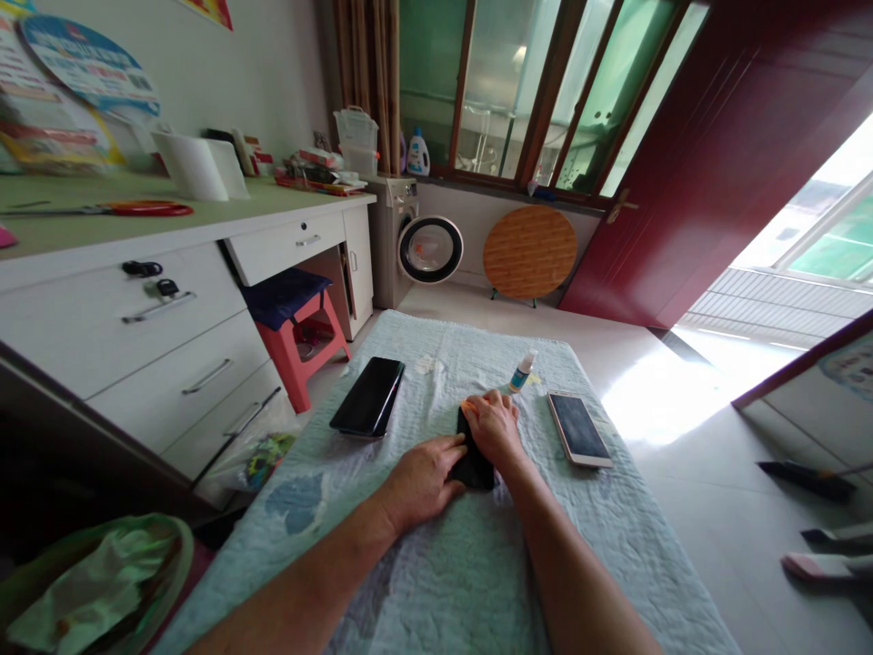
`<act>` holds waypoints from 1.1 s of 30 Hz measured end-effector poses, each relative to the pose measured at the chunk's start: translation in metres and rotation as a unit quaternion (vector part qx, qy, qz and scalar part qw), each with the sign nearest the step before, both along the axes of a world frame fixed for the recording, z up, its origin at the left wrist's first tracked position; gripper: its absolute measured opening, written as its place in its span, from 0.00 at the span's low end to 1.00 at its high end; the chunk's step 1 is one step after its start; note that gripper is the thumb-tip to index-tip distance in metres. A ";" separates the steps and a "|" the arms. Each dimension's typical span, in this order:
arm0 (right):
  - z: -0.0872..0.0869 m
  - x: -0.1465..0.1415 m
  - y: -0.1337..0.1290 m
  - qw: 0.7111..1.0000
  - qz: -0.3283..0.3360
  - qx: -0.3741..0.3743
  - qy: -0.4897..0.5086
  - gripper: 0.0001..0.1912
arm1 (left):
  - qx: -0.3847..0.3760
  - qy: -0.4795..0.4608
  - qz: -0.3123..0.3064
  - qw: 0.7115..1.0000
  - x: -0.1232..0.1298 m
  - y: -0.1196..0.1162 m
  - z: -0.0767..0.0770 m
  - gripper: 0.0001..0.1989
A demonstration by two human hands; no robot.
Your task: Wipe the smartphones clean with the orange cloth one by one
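Table (470, 582): covered in a pale blue quilted cloth that bears every item under review.

Left hand (426, 478): thumb and fingers parted around the left edge of the middle phone, holding it. Right hand (492, 423): fingers bent and close together, pressed down on the phone's far end; whether they pinch anything cannot be told.

Black phone (368, 398): lies left of the hands, apart from them, with another edge showing beneath it. White phone (579, 429): lies face up to the right, untouched. Middle phone (476, 470): flat on the cloth between the hands, partly hidden.

Bottle (523, 373): small, just beyond the right hand, not held. Orange piece (467, 407): at the right fingertips, probably fabric.

Progress, as judged: work on the middle phone is under way and unfinished. Whether the other two are done or outstanding cannot be established.
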State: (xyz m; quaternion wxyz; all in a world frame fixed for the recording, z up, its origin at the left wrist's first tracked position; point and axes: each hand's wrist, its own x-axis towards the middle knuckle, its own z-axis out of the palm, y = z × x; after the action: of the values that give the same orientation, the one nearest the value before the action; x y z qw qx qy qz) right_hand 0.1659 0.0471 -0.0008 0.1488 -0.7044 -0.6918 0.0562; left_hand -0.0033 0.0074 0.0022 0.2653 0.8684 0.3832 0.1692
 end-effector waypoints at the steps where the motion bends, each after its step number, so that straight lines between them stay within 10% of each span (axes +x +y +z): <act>1: 0.000 0.003 0.001 1.000 -0.013 0.000 -0.006 0.15 | 0.002 0.004 -0.001 1.000 0.000 0.000 -0.001 0.26; 7: 0.001 0.018 0.005 0.995 -0.094 -0.026 -0.023 0.16 | 0.007 0.008 -0.015 1.000 -0.001 0.000 0.000 0.27; 19: 0.002 0.002 0.005 0.997 0.001 -0.047 0.059 0.15 | -0.013 -0.038 -0.061 0.997 0.000 -0.003 0.000 0.25; 33: 0.004 0.030 0.002 0.998 -0.044 -0.035 -0.041 0.16 | 0.000 0.002 -0.024 1.000 0.002 -0.006 -0.002 0.27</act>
State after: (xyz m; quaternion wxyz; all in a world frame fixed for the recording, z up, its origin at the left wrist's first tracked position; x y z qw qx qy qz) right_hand 0.1960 0.0491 0.0033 0.0981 -0.7404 -0.6634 0.0445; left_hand -0.0016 0.0016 0.0007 0.2685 0.8778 0.3625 0.1612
